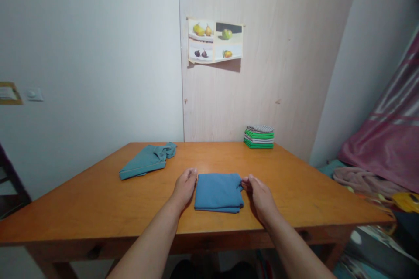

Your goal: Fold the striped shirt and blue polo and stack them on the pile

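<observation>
A folded blue cloth lies near the front middle of the wooden table. My left hand rests at its left edge, fingers curled and touching the cloth's upper left corner. At the right edge, my right hand has its fingers pinched on the cloth's upper right corner.
A loosely folded teal garment lies at the back left of the table. A stack of folded green, white and striped cloths sits at the back right by the wall. Bedding and clothes are piled to the right of the table.
</observation>
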A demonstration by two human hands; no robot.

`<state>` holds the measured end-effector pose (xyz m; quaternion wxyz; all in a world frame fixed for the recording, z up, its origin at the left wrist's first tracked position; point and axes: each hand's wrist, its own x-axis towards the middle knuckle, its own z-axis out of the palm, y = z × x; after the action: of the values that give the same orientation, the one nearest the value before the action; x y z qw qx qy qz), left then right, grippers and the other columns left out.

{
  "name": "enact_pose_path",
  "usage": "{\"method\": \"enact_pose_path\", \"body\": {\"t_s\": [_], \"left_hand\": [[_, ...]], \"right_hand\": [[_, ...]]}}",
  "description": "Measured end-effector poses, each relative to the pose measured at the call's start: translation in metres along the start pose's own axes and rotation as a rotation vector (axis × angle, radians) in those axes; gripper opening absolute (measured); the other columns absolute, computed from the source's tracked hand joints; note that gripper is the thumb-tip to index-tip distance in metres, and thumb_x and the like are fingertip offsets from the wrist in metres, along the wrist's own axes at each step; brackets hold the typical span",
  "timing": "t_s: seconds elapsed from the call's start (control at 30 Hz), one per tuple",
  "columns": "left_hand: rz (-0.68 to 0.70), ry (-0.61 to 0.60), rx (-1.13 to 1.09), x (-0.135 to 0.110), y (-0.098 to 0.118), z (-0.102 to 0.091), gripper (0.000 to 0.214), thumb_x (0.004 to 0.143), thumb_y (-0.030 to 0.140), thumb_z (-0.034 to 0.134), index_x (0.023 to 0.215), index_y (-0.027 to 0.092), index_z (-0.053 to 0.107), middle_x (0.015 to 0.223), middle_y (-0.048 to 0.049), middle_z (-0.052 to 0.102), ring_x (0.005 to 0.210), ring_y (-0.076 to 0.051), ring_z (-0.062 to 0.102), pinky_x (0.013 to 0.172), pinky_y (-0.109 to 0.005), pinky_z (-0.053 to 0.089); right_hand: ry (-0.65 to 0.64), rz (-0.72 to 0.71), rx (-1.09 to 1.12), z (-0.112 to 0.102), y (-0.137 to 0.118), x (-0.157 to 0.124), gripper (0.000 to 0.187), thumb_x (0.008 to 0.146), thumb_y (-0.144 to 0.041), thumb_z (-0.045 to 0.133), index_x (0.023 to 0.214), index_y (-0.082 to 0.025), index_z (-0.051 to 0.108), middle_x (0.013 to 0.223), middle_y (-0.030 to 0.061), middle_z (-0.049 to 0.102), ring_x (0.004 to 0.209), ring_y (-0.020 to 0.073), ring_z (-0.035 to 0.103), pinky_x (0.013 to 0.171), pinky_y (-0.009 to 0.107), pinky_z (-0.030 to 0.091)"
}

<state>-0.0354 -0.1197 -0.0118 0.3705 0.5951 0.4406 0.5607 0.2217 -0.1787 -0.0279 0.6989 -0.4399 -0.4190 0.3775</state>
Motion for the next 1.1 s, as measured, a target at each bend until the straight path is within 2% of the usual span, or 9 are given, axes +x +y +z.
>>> {"method": "enact_pose_path", "body": {"t_s": [0.1, 0.3, 0.47, 0.7, 0.9, 1.0, 1.1], "left_hand": [[0.007, -0.013, 0.019, -0.001, 0.003, 0.001, 0.044, 0.082, 0.061, 0.059, 0.088, 0.018, 0.064, 0.080, -0.0028, 0.067, 0.079, -0.019, 0.063, 0.075, -0.029, 0.049], [0.007, -0.006, 0.056, -0.003, 0.008, 0.001, 0.045, 0.081, 0.055, 0.062, 0.103, 0.015, 0.067, 0.096, -0.0088, 0.072, 0.095, -0.024, 0.065, 0.086, -0.034, 0.049], [0.018, -0.002, 0.078, -0.006, 0.012, 0.001, 0.044, 0.081, 0.053, 0.063, 0.104, 0.016, 0.068, 0.099, -0.0094, 0.073, 0.098, -0.025, 0.065, 0.090, -0.036, 0.048], [0.043, 0.001, 0.120, -0.007, 0.016, 0.002, 0.039, 0.083, 0.050, 0.061, 0.101, 0.017, 0.069, 0.100, -0.0087, 0.073, 0.095, -0.025, 0.066, 0.088, -0.035, 0.049], [0.070, -0.005, 0.137, -0.007, 0.015, 0.002, 0.039, 0.083, 0.049, 0.061, 0.104, 0.017, 0.069, 0.101, -0.0087, 0.072, 0.093, -0.024, 0.065, 0.087, -0.035, 0.049], [0.064, 0.001, 0.115, -0.005, 0.011, 0.002, 0.041, 0.083, 0.050, 0.061, 0.105, 0.017, 0.069, 0.101, -0.0087, 0.072, 0.093, -0.024, 0.065, 0.087, -0.035, 0.049], [0.052, 0.006, 0.097, -0.003, 0.006, 0.003, 0.041, 0.085, 0.052, 0.059, 0.105, 0.017, 0.069, 0.096, -0.0075, 0.072, 0.089, -0.023, 0.065, 0.085, -0.034, 0.049]], "right_hand": [[0.023, -0.001, 0.004, -0.001, 0.000, 0.000, 0.037, 0.080, -0.054, 0.064, 0.082, -0.018, 0.074, 0.085, 0.0070, 0.076, 0.087, 0.0231, 0.069, 0.084, 0.034, 0.053], [-0.005, 0.016, -0.013, -0.001, 0.000, 0.000, 0.036, 0.082, -0.051, 0.063, 0.083, -0.017, 0.074, 0.088, 0.0082, 0.076, 0.087, 0.0240, 0.069, 0.085, 0.035, 0.052], [-0.009, 0.012, 0.010, 0.001, -0.002, -0.002, 0.035, 0.082, -0.050, 0.062, 0.081, -0.018, 0.075, 0.084, 0.0071, 0.076, 0.085, 0.0233, 0.068, 0.081, 0.034, 0.052], [-0.026, -0.027, -0.045, 0.001, -0.005, -0.003, 0.031, 0.084, -0.045, 0.060, 0.078, -0.018, 0.074, 0.082, 0.0049, 0.075, 0.081, 0.0207, 0.066, 0.076, 0.030, 0.049], [-0.010, -0.015, -0.023, -0.001, -0.003, -0.004, 0.027, 0.079, -0.045, 0.066, 0.077, -0.018, 0.070, 0.075, 0.0032, 0.070, 0.071, 0.0180, 0.060, 0.067, 0.029, 0.046], [0.007, -0.040, -0.095, -0.002, -0.009, -0.008, 0.029, 0.080, -0.048, 0.066, 0.083, -0.019, 0.070, 0.077, 0.0040, 0.071, 0.073, 0.0191, 0.061, 0.067, 0.029, 0.046], [-0.030, -0.158, -0.291, -0.003, -0.017, -0.014, 0.030, 0.084, -0.048, 0.062, 0.092, -0.020, 0.071, 0.088, 0.0069, 0.072, 0.085, 0.0226, 0.063, 0.077, 0.033, 0.049]]}}
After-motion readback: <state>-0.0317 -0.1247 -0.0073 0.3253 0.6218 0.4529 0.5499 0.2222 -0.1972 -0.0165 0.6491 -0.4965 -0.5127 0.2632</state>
